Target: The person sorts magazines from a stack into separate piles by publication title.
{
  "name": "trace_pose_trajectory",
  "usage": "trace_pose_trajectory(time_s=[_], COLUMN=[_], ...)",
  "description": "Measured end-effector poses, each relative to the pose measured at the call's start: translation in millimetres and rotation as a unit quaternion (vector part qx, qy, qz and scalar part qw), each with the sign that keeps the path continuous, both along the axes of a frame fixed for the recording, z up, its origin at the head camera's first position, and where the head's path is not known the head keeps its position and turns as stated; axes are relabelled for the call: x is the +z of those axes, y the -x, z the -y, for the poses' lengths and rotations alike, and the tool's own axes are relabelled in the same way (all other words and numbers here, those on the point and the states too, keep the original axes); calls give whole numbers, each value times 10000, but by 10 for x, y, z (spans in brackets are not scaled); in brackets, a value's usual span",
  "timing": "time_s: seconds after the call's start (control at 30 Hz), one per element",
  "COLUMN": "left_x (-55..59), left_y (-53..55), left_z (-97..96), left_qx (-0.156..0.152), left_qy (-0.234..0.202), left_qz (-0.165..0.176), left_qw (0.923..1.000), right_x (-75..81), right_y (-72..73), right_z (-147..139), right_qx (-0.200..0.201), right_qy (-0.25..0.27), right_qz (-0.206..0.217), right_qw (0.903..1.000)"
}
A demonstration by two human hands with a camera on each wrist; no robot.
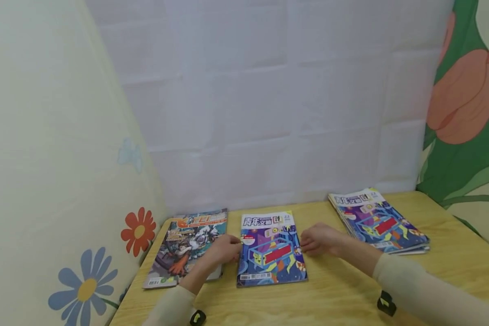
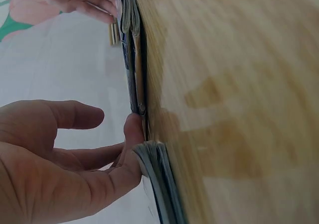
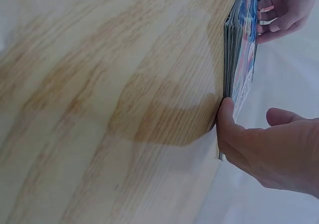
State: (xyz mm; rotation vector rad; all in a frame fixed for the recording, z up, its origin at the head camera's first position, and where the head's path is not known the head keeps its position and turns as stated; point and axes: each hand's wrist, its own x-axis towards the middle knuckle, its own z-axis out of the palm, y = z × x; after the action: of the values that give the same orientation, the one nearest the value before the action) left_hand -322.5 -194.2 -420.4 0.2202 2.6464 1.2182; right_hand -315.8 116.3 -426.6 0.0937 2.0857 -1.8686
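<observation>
In the head view a small stack of magazines [image 1: 270, 253] with a purple and blue cover lies on the table between my two hands. My left hand [image 1: 225, 250] is at its left edge, with fingertips against the side and the thumb held apart in the left wrist view. On the other side my right hand [image 1: 319, 239] has its fingertips along the right edge of the stack [image 3: 234, 55], low by the tabletop. A dark comic magazine [image 1: 189, 246] with an orange title lies to the left, partly hidden by my left hand and forearm.
Farther right sits another stack of magazines [image 1: 379, 222] with the same purple cover, its layers slightly uneven. All rest on a wood-grain table [image 1: 334, 290]. A white cloth [image 1: 269, 99] hangs behind, and a wall with painted flowers [image 1: 87, 290] stands at the left.
</observation>
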Motion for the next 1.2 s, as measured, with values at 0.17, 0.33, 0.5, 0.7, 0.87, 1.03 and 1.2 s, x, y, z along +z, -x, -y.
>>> trace_pose_trajectory(time_s=[0.17, 0.33, 0.5, 0.7, 0.87, 1.03, 1.2], left_x=[47, 88, 60, -3, -48, -63, -55], left_y=[-12, -5, -5, -6, 57, 70, 44], left_z=[-28, -50, -49, -49, -3, 42, 53], left_qx=[80, 106, 82, 257, 382, 417, 30], left_qy=[-38, -76, 62, -13, -682, -1533, -2283], left_qz=[69, 52, -33, 175, 601, 932, 1365], left_qw=[9999, 9999, 9999, 9995, 9951, 9829, 9640], right_x=[-12, 14, 31, 42, 40, -10, -75], right_y=[13, 19, -1, -31, -27, -3, 36], right_z=[20, 10, 14, 20, 21, 27, 16], right_qx=[-160, -172, -103, -112, -161, -358, -315], right_qy=[326, 391, 405, 333, 519, 1029, 1269], right_qz=[201, 191, 148, 136, 128, 378, 537], right_qw=[9991, 9989, 9990, 9993, 9984, 9933, 9900])
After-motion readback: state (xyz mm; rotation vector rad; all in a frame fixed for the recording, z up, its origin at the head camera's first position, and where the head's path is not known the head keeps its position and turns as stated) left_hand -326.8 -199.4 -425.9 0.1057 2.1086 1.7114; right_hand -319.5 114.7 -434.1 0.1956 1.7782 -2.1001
